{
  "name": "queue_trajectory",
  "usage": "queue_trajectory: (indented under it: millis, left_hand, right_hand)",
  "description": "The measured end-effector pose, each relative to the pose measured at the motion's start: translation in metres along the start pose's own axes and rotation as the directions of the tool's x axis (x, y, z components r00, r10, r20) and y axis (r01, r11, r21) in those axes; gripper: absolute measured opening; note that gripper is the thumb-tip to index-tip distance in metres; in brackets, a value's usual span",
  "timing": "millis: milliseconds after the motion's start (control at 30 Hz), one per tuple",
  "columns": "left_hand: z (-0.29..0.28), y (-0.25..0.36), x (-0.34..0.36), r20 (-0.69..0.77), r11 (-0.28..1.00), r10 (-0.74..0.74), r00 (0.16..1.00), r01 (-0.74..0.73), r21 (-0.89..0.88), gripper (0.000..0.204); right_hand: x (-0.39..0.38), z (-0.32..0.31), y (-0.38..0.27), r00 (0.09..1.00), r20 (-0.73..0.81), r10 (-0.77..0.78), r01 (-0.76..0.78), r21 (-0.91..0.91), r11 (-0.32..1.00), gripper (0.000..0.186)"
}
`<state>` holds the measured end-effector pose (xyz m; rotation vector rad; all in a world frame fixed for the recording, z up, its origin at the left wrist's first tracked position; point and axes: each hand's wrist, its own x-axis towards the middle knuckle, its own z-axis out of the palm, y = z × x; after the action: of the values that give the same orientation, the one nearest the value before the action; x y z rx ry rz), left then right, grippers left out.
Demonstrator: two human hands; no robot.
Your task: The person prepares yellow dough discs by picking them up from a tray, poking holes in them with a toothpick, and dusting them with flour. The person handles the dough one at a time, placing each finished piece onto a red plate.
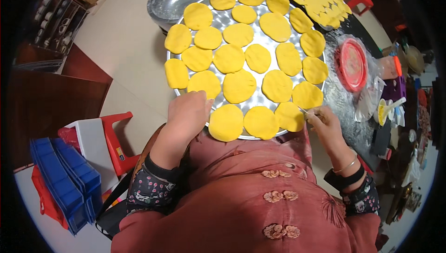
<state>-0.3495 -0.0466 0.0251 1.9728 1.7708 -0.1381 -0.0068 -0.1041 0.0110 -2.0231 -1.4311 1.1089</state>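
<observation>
Head view: the left hand (pixel 188 113), near the tray's eight o'clock, seems clamped on its rim. Yellow dough rounds (pixel 258 59) crowd the round metal tray (pixel 222 18). The right hand (pixel 324 120), at four o'clock, appears pinched on the rim. Likely step: carrying or steadying; next calls for level support.

Dusty-red jacket (pixel 223 202), knotted fasteners (pixel 281 196); dark patterned oversleeves (pixel 153 185); bangle (pixel 347 166).

A round metal tray (pixel 222 18) carries 24 flat yellow dough discs (pixel 258 58).
</observation>
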Motion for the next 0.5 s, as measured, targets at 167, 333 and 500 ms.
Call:
queue_trajectory:
  millis: [167,333,500]
  left_hand:
    - [0.016,0.007,-0.007,0.023,0.998,-0.02,1.0,0.019,0.057,0.033]
    - [0.022,0.02,-0.015,0.01,0.996,-0.02,1.0,0.019,0.09,0.033]
    - [0.029,0.021,-0.015,-0.079,0.995,-0.073,0.994,0.079,0.065,0.032]
  right_hand:
    - [-0.007,0.0,0.0,0.999,0.051,0.013,-0.022,0.185,0.983,0.014]
    - [-0.009,0.002,0.011,0.995,0.037,-0.096,0.084,0.253,0.964,0.014]
    - [-0.015,-0.001,0.008,0.993,0.109,-0.045,0.0,0.377,0.926,0.013]
